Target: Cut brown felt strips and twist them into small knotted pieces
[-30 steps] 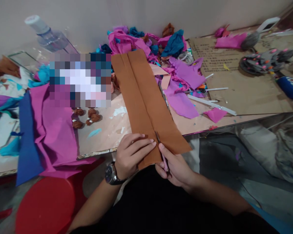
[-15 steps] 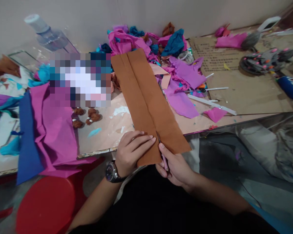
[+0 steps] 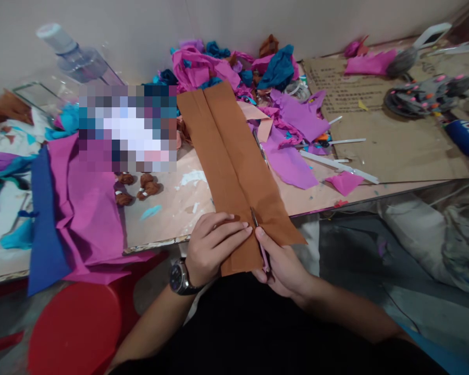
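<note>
A long brown folded sheet lies on the table, its near end hanging over the front edge toward me. My left hand, with a wristwatch, presses flat on the sheet's near left part, fingers stretched out. My right hand is closed round small scissors with pink handles. The blades point up the sheet's middle crease, right beside my left fingertips. The near end of the sheet is split along that crease.
Pink and blue sheets lie at the left, with small brown twisted pieces. A heap of crumpled coloured paper sits behind, a bottle at the back left, cardboard at the right, a red stool below.
The sheet's near end has slid slightly toward me. The scissors have crept a little further up the crease, and my left fingers stay beside the blades.
</note>
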Demonstrator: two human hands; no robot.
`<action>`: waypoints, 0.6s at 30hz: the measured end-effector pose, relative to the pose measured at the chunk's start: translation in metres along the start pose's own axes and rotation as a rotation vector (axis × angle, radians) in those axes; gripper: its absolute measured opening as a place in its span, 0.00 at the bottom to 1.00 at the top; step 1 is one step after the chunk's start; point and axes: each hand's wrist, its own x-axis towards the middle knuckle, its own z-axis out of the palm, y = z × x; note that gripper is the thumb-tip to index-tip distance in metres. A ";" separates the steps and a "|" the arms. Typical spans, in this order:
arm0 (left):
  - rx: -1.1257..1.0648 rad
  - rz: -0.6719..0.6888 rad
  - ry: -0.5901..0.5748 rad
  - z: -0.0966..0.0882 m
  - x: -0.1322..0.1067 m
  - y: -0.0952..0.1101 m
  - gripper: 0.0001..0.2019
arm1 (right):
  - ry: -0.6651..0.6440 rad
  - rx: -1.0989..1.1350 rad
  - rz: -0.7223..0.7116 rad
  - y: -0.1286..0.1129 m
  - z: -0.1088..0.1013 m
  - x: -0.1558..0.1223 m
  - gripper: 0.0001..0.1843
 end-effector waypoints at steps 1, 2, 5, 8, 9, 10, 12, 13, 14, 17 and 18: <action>0.001 0.009 -0.001 0.000 0.000 0.001 0.16 | 0.000 -0.003 -0.005 0.000 0.000 0.000 0.30; 0.002 0.017 0.000 0.000 0.001 0.001 0.16 | 0.004 -0.005 -0.007 0.000 0.000 0.000 0.30; -0.010 0.036 0.004 -0.001 0.003 0.001 0.15 | 0.026 -0.013 0.004 -0.002 0.000 0.000 0.30; -0.028 0.051 0.011 -0.002 0.004 0.001 0.14 | 0.051 -0.015 0.014 -0.004 0.003 -0.001 0.31; -0.030 0.055 0.006 -0.002 0.003 0.001 0.15 | 0.055 -0.016 0.012 -0.005 0.004 -0.002 0.31; -0.031 0.057 0.000 -0.002 0.003 0.001 0.15 | 0.061 -0.017 0.006 -0.006 0.004 -0.002 0.31; -0.026 0.054 -0.016 -0.002 0.001 0.001 0.16 | 0.067 -0.021 0.003 -0.006 0.005 -0.003 0.32; -0.023 0.052 -0.020 -0.002 0.001 0.001 0.16 | 0.068 -0.024 0.008 -0.006 0.006 -0.003 0.32; -0.021 0.051 -0.021 -0.002 0.001 0.001 0.16 | 0.070 -0.026 0.015 -0.006 0.006 -0.003 0.32; -0.020 0.053 -0.012 -0.002 0.001 0.001 0.16 | 0.071 -0.027 0.023 -0.006 0.006 -0.003 0.32; -0.020 0.053 -0.010 -0.003 0.001 0.002 0.16 | 0.072 -0.024 0.022 -0.006 0.006 -0.003 0.32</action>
